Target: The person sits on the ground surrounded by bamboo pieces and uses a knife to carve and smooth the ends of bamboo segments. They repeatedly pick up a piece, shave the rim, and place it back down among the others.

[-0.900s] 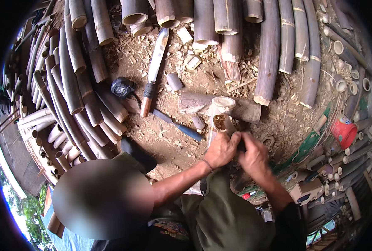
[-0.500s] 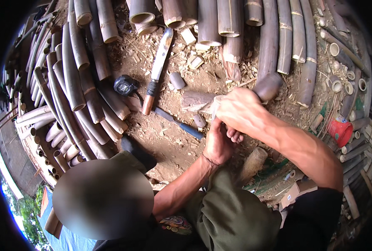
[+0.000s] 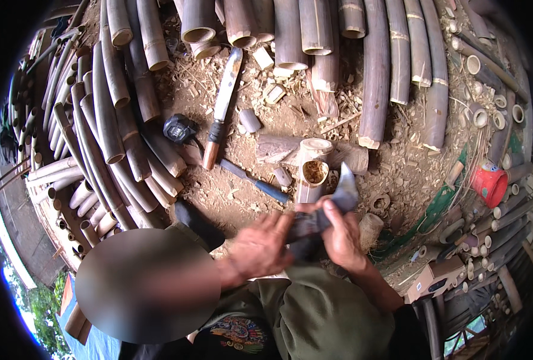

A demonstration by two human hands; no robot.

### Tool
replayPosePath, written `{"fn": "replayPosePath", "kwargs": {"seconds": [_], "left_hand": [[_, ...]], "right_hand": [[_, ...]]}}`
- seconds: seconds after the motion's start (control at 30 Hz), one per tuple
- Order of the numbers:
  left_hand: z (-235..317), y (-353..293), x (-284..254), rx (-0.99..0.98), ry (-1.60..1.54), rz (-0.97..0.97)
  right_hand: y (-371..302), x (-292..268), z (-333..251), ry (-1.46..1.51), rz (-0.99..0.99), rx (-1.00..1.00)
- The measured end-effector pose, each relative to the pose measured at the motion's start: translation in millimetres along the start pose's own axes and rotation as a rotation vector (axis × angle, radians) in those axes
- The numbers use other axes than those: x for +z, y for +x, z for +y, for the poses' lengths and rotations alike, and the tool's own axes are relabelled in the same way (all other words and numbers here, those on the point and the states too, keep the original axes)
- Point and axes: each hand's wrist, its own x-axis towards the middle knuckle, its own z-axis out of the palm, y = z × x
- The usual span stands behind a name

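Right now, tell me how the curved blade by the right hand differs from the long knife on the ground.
Pose: the curved blade is held in the right hand, while the long knife lies on the ground. Shape: the curved blade bends like a hook; the long knife's blade is nearly straight. Size: the curved blade looks shorter than the long knife. Both show bare metal.

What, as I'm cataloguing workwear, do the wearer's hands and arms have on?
The left hand and right hand are both bare, without gloves. The right forearm is bare too, up to a black sleeve. Any sleeve on the left is hidden.
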Motion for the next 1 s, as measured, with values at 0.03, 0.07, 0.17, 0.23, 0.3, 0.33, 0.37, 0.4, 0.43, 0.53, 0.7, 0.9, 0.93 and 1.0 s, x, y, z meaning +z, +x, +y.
{"fn": "replayPosePath", "kwargs": {"seconds": [0.03, 0.07, 0.17, 0.23, 0.3, 0.33, 0.37, 0.4, 0.43, 0.53, 0.7, 0.9, 0.93, 1.0], "left_hand": [[-7, -3, -23, 0.034, 0.192, -0.005], [-8, -2, -47, 0.015, 0.298, -0.034], [-19, 32, -99, 0.087, 0.426, -0.194], [-35, 62, -122, 0.108, 0.362, -0.342], [-66, 75, -121, 0.149, 0.221, -0.37], [-83, 67, -107, 0.153, 0.058, -0.33], [-91, 59, -91, 0.112, -0.017, -0.291], [-97, 51, -74, 0.082, -0.09, -0.258], [-100, 42, -54, 0.034, -0.188, -0.229], [-96, 18, 16, -0.101, -0.386, -0.101], [-26, 14, 96, -0.342, -0.775, 0.074], [0, 30, 82, -0.376, -0.536, -0.079], [-7, 29, 56, -0.328, -0.377, -0.159], [-44, 13, 19, -0.046, 0.173, -0.061]], "right_hand": [[6, 4, 12, 0.381, -0.13, 0.143], [15, 0, 24, 0.506, -0.215, 0.301], [27, 17, 39, 0.766, -0.251, 0.392], [35, 11, 37, 0.805, -0.325, 0.384], [38, 20, 26, 0.704, -0.16, 0.412], [39, 21, 27, 0.589, -0.126, 0.409], [38, 23, 28, 0.469, -0.086, 0.406], [37, 24, 30, 0.351, -0.038, 0.395], [34, 24, 30, 0.264, 0.004, 0.386], [30, 19, 35, 0.006, 0.118, 0.355], [30, 16, 16, -0.474, 0.313, 0.202], [35, -1, 23, -0.604, 0.314, 0.102], [34, -13, 46, -0.396, 0.236, 0.038], [29, 8, 37, 0.054, 0.162, 0.241]]}}
